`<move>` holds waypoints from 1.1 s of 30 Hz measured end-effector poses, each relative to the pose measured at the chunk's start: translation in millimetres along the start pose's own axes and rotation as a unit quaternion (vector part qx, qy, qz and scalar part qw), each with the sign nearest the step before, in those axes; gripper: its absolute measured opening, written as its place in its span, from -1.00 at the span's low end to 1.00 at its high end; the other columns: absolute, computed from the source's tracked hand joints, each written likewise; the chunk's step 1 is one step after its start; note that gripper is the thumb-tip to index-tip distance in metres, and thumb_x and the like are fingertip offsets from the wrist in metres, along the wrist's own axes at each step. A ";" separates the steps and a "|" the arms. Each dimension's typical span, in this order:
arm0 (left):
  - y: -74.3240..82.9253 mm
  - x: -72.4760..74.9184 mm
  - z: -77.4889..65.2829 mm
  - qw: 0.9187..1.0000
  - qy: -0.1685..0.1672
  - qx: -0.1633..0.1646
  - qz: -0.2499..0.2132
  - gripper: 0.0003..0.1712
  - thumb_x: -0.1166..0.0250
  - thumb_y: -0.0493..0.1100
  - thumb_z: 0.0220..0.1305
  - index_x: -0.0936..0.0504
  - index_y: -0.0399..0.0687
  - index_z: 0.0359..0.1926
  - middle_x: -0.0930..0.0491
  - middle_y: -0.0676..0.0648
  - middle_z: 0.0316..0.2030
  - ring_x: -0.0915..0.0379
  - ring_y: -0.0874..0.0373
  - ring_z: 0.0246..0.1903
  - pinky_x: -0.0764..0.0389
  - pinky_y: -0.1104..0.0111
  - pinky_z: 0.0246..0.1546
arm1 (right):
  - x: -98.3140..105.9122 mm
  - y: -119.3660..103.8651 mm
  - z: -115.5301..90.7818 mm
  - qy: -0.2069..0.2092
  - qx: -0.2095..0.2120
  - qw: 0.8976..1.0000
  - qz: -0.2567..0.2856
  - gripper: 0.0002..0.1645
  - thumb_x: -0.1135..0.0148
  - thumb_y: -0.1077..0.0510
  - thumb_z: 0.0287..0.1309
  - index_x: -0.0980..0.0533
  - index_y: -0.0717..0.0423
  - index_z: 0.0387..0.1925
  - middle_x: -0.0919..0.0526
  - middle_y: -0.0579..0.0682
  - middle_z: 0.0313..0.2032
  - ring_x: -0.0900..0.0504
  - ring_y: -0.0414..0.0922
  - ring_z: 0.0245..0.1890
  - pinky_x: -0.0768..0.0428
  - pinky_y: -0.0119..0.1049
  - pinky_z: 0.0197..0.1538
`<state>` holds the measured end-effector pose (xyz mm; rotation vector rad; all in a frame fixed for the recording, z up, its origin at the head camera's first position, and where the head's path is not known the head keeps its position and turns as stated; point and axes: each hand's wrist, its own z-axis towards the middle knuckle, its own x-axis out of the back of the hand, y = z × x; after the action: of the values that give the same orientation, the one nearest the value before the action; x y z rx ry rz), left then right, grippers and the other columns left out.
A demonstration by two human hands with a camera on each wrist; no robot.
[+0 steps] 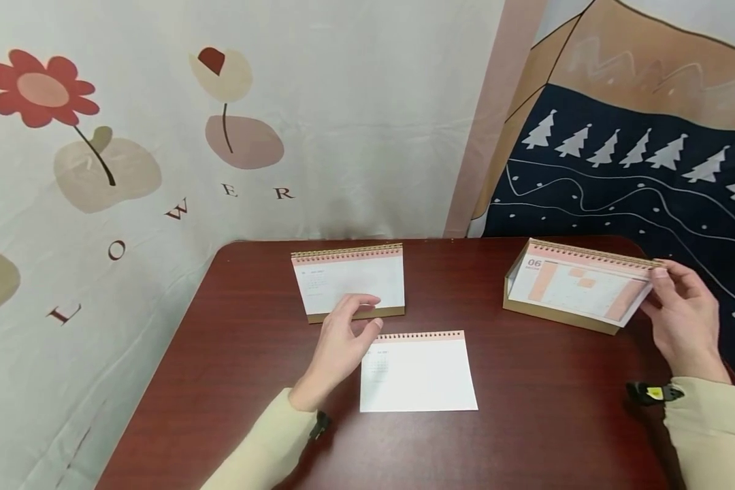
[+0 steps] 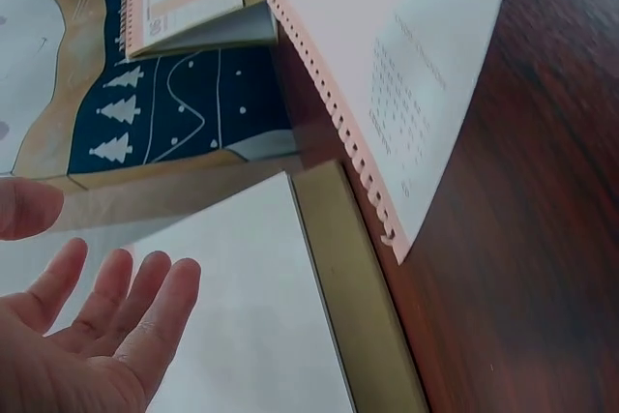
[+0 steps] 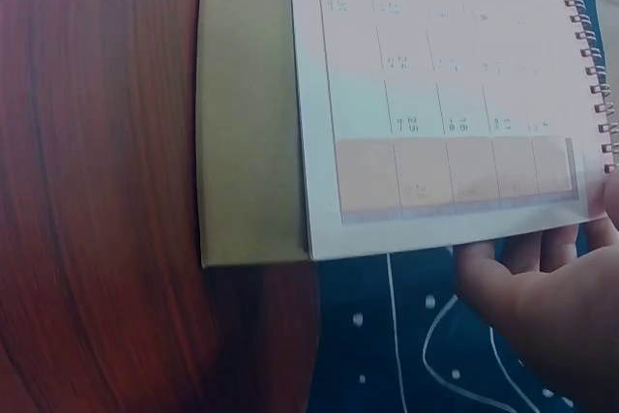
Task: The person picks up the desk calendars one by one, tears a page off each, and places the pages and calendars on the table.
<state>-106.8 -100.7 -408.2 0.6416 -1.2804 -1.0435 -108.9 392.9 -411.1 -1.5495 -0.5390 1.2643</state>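
Observation:
At the right of the table a spiral-bound desk calendar [image 1: 578,286] shows a page marked 06. My right hand [image 1: 686,313] grips its upper right corner, thumb in front and fingers behind. In the right wrist view the fingers reach behind the calendar [image 3: 445,103] beside its coil. A second desk calendar [image 1: 352,282] stands at the back left, its page mostly white. My left hand [image 1: 343,340] is held in front of it with fingers apart, holding nothing. A loose punched calendar page [image 1: 419,374] lies flat on the table, its top left corner hidden behind the left hand.
The dark red wooden table [image 1: 245,354] ends against a cloth backdrop [image 1: 367,136] with flowers and letters. At the right hangs a navy cloth [image 1: 618,184] with white trees, close behind the right hand.

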 end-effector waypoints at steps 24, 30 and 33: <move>6.3 -78.3 50.5 0.989 -0.145 -0.026 0.012 -0.60 -0.19 -0.22 0.36 -0.52 -0.10 0.20 -0.62 -0.09 0.11 -0.56 0.05 0.13 -0.60 0.30 0.15 | -58.5 25.9 -13.9 -0.064 -0.011 0.993 -0.095 -0.60 -0.19 0.08 0.33 -0.45 0.07 0.15 -0.42 -0.12 -0.01 -0.49 -0.22 -0.03 -0.65 -0.49 -0.19; 5.4 -97.3 62.6 0.986 -0.165 -0.007 -0.014 -0.58 -0.18 -0.24 0.38 -0.49 -0.09 0.25 -0.61 -0.08 0.15 -0.58 0.07 0.14 -0.57 0.40 0.16 | -62.4 28.6 -13.6 -0.023 0.008 0.986 -0.166 -0.64 -0.19 0.07 0.36 -0.49 -0.01 0.14 -0.50 -0.21 -0.03 -0.49 -0.29 -0.07 -0.60 -0.65 -0.19; 4.7 -106.7 66.9 0.985 -0.172 0.000 -0.009 -0.58 -0.19 -0.25 0.38 -0.49 -0.11 0.24 -0.61 -0.08 0.14 -0.58 0.08 0.12 -0.58 0.41 0.14 | -62.0 28.9 -13.6 -0.002 0.021 0.973 -0.229 -0.62 -0.18 0.05 0.37 -0.50 -0.02 0.18 -0.51 -0.26 -0.05 -0.53 -0.35 -0.12 -0.57 -0.72 -0.19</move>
<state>-165.5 6.8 -437.9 0.4869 -1.5743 -1.2048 -125.4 325.1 -410.0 -1.2912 -0.8137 0.9162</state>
